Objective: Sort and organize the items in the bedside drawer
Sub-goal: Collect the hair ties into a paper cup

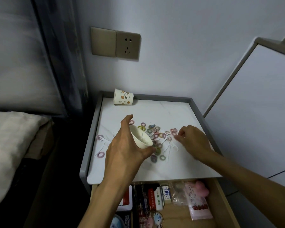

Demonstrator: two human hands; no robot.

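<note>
The left hand [125, 148] is clamped round a plain white cup [141, 137], thumb on its near side and fingers over the far side, holding it tilted with the mouth turned toward the pile of hair ties [155, 130]. The cup hangs just over the pile's left edge. The pile, pastel loops in many colours, lies on the white table [155, 168], with thin white floss picks [167, 146] mixed into its right and near side.

The right hand [192, 140] sits at the pile's right edge, fingers curled together beside some pink ties; I cannot tell whether they pinch anything.

2 purple ties [100, 154] lie apart, left of the pile. Behind the pile, at the table's back rim, a patterned paper cup [123, 97] lies on its side. In front of the pile, below the table edge, the open drawer [176, 216] holds small boxes [165, 192] and a pink pouch [197, 201].
</note>
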